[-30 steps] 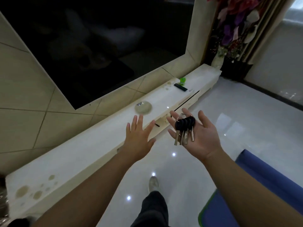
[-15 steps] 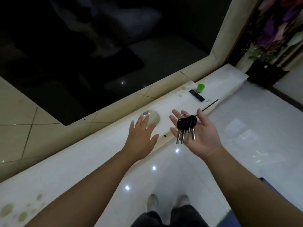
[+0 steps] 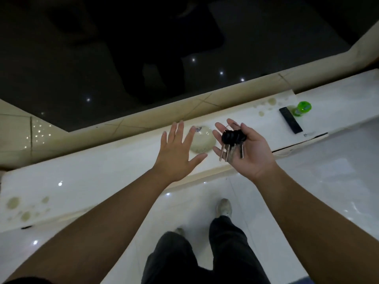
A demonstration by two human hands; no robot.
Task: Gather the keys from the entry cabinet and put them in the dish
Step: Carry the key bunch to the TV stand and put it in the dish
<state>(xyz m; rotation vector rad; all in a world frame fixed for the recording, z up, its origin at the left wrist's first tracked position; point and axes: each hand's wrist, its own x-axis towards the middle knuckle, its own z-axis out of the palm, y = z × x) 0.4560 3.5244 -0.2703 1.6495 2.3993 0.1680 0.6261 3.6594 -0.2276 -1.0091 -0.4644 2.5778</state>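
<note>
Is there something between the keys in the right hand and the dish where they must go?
Nothing visible blocks the way. The keys lie on the open right hand, just right of the dish on the cabinet. The left hand is spread flat at the dish's left edge, overlapping it slightly, not on the keys' side.

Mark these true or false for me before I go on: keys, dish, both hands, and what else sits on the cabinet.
1. The keys lie on the open palm of the right hand. True.
2. The keys are already in the dish. False: the dish holds no keys that I can see.
3. The left hand is closed in a fist. False: it is spread flat, fingers partly over the dish.
4. A green bottle stands beside a black remote on the cabinet. True.
5. The dish sits on the floor. False: it is on the cabinet top.
</note>
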